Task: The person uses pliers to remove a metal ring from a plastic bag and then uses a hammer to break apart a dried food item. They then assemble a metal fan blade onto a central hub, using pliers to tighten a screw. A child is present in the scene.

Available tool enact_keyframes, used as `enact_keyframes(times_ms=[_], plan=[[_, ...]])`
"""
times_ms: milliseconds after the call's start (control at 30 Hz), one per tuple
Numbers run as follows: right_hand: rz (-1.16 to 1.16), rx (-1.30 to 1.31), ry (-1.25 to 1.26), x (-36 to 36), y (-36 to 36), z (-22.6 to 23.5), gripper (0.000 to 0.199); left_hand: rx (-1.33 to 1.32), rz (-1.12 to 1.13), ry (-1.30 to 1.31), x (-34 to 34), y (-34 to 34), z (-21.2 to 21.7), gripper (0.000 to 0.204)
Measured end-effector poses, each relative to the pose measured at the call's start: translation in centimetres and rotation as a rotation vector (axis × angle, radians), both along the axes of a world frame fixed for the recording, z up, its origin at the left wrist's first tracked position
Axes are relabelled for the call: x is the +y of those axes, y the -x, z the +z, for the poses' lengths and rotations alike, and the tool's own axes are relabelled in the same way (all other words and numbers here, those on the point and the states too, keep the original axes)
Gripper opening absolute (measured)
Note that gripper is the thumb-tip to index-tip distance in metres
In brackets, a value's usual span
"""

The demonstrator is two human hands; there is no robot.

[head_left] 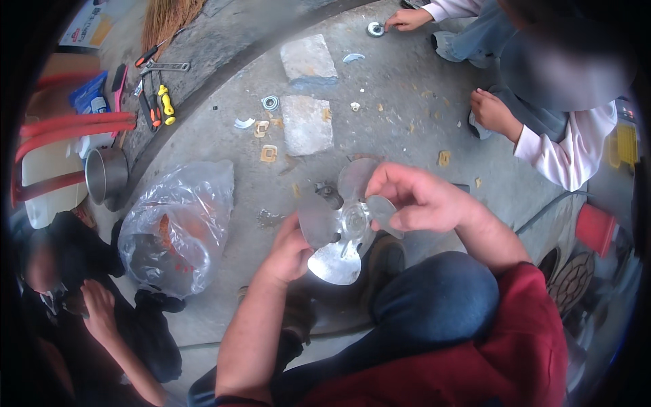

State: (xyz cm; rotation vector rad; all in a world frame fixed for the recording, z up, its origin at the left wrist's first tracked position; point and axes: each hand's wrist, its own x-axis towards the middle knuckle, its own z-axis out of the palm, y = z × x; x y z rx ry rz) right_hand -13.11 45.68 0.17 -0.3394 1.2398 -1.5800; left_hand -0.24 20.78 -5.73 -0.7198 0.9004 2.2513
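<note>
A shiny metal fan blade [337,264] with several rounded vanes around a central hub is held in the air above the concrete floor, in front of my bent knee. My left hand [289,252] is closed on its left vane. With thumb and fingers, my right hand [427,201] pinches the right vane. Behind the blade, a small dark metal part [329,195] lies on the floor, partly hidden.
Two pale blocks [307,125] lie ahead among metal rings and yellowish square frames [268,153]. To the left are a clear plastic bag [178,227], a steel pot [106,178] and screwdrivers [165,104]. One person at the upper right touches a small ring [376,29]; another sits lower left.
</note>
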Motion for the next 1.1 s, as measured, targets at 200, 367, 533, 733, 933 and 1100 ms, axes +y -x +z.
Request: enact_keyframes(times_ms=[200,367,533,733,933,1100], plan=[[-0.034,-0.211,0.262,0.5,0.4,-0.9,0.039,-0.222,0.082,-0.249,0.0,-1.2,-0.5,0.048],[-0.046,-0.314,0.382,0.8,0.5,-1.4,0.04,-0.228,0.149,-0.443,0.8,0.0,1.8,0.069],[-0.071,-0.098,0.075,1.3,0.7,0.4,0.028,-0.081,0.068,-0.295,0.8,-1.0,2.1,0.079],[-0.202,0.058,-0.112,1.2,-0.1,0.9,0.019,-0.219,0.177,-0.382,1.1,-1.3,2.5,0.078],[-0.359,-0.433,0.128,0.4,-1.5,-1.7,0.022,-0.194,0.204,-0.422,2.0,-1.0,2.8,0.081],[-0.457,-0.705,0.297,0.3,-3.1,-4.2,0.028,-0.109,0.265,-0.544,3.5,0.4,4.7,0.083]])
